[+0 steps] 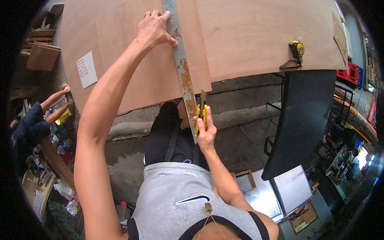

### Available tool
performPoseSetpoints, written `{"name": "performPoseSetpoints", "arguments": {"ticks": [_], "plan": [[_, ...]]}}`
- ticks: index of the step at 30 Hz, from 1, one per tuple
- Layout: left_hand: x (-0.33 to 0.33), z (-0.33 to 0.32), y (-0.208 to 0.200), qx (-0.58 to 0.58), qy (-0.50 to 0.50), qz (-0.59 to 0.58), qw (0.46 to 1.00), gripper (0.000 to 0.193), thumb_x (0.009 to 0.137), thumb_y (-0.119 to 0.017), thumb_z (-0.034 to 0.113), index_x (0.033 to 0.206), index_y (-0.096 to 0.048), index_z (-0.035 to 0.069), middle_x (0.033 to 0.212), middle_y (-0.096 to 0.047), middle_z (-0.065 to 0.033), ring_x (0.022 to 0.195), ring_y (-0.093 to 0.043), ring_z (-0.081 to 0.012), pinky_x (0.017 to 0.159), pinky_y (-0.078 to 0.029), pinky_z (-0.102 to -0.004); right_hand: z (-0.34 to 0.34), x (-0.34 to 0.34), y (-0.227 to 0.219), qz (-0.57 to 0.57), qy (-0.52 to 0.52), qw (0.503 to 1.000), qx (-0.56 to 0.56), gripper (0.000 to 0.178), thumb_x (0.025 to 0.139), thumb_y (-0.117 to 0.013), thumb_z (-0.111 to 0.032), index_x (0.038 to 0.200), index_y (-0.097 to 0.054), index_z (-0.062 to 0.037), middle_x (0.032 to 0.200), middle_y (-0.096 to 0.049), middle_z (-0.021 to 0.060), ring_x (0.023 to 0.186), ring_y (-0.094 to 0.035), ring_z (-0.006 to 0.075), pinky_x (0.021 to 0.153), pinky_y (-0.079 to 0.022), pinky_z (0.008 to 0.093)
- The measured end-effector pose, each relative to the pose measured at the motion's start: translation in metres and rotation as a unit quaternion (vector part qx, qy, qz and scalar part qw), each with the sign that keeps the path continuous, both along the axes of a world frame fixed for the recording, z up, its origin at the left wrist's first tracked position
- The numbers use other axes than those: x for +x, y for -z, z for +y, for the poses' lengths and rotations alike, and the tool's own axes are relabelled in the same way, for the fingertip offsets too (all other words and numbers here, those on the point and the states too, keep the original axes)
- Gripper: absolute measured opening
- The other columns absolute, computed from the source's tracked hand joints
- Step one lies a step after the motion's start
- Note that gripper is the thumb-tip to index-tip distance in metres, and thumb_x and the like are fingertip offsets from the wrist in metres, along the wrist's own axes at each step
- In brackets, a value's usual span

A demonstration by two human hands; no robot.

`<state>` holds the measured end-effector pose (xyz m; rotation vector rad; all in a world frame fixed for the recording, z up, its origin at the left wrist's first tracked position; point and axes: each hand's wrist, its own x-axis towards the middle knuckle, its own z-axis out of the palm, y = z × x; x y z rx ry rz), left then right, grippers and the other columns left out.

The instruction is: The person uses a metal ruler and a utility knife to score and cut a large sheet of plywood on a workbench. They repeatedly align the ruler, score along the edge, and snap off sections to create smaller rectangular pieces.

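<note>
A long metal straightedge (182,66), grey with rusty patches, lies across the thin plywood sheet (248,36) and juts past its near edge. My left hand (154,30) holds it down on the sheet, the thumb and a fingertip pressing on the metal and the other fingers curled beside it. My right hand (207,134) grips a yellow and black utility knife (202,115), close beside the straightedge's near end. The knife's blade is out and points away from me, just off the sheet's near edge. My right fingers wrap around its handle.
A yellow and black tape measure (297,49) sits near the sheet's right edge. On the left lies a white card (87,70) with red writing. A black panel (302,120) stands at right, below the sheet. Another person's arms (56,105) reach in from the left.
</note>
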<state>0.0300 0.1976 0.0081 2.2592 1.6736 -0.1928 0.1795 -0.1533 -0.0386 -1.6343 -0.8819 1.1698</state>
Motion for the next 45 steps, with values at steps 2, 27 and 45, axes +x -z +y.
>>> {"name": "performPoseSetpoints", "arguments": {"ticks": [2, 27, 45], "plan": [[-0.003, 0.000, 0.016, 0.034, 0.023, -0.032, 0.999, 0.106, 0.052, -0.089, 0.042, 0.141, -0.045, 0.004, 0.128, -0.056, -0.0199, 0.125, -0.049, -0.0366, 0.103, -0.045, -0.0450, 0.009, -0.008, -0.010, 0.083, 0.021, 0.996, -0.013, 0.055, 0.098, -0.050, -0.005, 0.150, -0.033, -0.0116, 0.127, -0.059, 0.0081, 0.096, -0.061, 0.0111, 0.087, -0.050, 0.0262], [-0.044, -0.148, 0.053, 0.014, 0.197, -0.152, 0.968, 0.125, 0.044, -0.088, 0.034, 0.151, -0.027, 0.012, 0.159, -0.020, -0.0084, 0.148, -0.006, -0.0341, 0.120, 0.000, -0.0547, 0.137, 0.096, -0.034, -0.164, 0.204, 0.960, 0.101, 0.056, 0.101, -0.046, -0.012, 0.150, -0.022, -0.0008, 0.109, -0.062, 0.0136, 0.096, -0.059, 0.0179, 0.089, -0.045, 0.0308], [-0.053, 0.137, 0.094, 0.281, -0.125, -0.035, 0.951, 0.059, 0.092, -0.050, 0.055, 0.141, -0.046, 0.023, 0.150, -0.036, -0.0115, 0.140, -0.030, -0.0344, 0.115, -0.018, -0.0529, 0.382, 0.003, -0.046, -0.034, -0.097, 0.995, -0.011, 0.043, 0.092, -0.047, -0.007, 0.133, -0.034, -0.0015, 0.085, -0.058, 0.0112, 0.062, -0.065, 0.0176, 0.051, -0.055, 0.0317]]}}
